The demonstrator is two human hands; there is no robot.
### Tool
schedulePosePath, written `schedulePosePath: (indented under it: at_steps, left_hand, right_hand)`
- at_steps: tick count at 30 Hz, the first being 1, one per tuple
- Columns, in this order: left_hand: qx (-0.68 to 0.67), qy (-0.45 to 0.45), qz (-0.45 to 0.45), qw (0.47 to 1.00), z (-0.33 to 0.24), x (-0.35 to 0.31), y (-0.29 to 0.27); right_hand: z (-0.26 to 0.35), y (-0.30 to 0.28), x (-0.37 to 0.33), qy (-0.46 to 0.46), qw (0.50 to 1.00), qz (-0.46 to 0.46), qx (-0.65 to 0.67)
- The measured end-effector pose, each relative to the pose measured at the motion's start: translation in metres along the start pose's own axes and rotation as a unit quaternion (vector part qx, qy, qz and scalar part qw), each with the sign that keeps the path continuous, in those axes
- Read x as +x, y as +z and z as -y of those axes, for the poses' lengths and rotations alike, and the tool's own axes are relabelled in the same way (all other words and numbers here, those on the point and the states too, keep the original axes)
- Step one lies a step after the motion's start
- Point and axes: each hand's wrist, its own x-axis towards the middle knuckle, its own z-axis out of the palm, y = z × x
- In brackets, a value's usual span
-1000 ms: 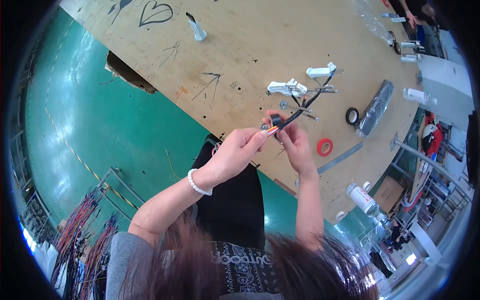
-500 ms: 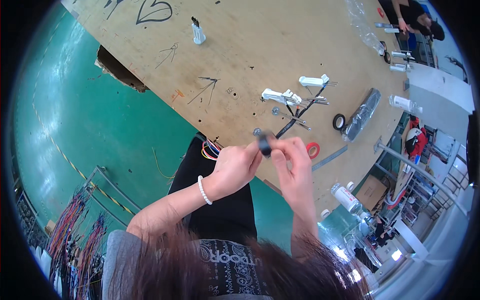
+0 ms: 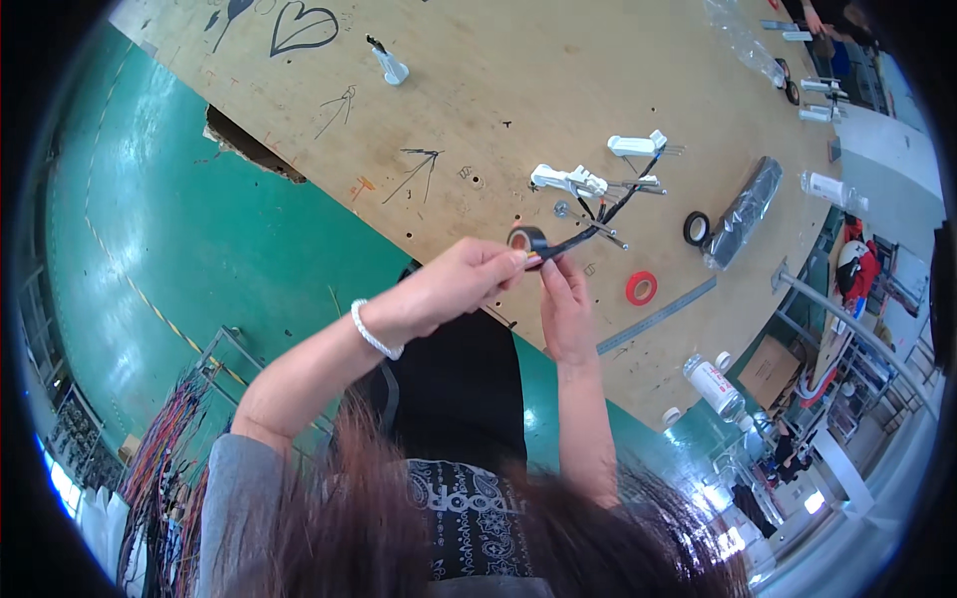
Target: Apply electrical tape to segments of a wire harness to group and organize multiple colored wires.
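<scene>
A black-taped wire harness (image 3: pixel 623 202) runs from white clip holders (image 3: pixel 568 180) on the board toward me. My left hand (image 3: pixel 474 277), with a white beaded bracelet at the wrist, pinches the near end of the harness, where a bit of yellow and pale wire shows. Just beyond its fingertips a roll of black tape (image 3: pixel 526 239) stands against the harness. My right hand (image 3: pixel 568 304) has its thumb and fingers closed round the taped part, right beside the roll; some of its fingers are hidden behind the harness.
Another white holder (image 3: pixel 636 146) and metal pins hold the harness's far end. To the right lie a black tape roll (image 3: pixel 697 228), a red tape roll (image 3: pixel 641 288), a steel ruler (image 3: pixel 658 316) and a plastic-wrapped dark bundle (image 3: pixel 745 212). A co-worker's hand (image 3: pixel 814 20) shows at far right.
The blurred tape roll between my hands now stands still on the harness's far side. My right hand has moved down and grips the harness; coloured wires beside my left hand are out of sight.
</scene>
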Motion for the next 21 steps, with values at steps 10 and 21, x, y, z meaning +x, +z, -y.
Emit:
schedulePosePath:
  at_steps: [10,21]
  left_hand:
    - [0.421,0.244,-0.041,0.873,0.005,0.005,-0.01]
    - [0.167,0.151,-0.065,0.972,0.05,0.0,0.017]
  right_hand:
    - [0.073,0.016,-0.036,-0.094,0.918,0.005,-0.385]
    - [0.034,0.033,-0.031,-0.35,0.789,-0.184,-0.47]
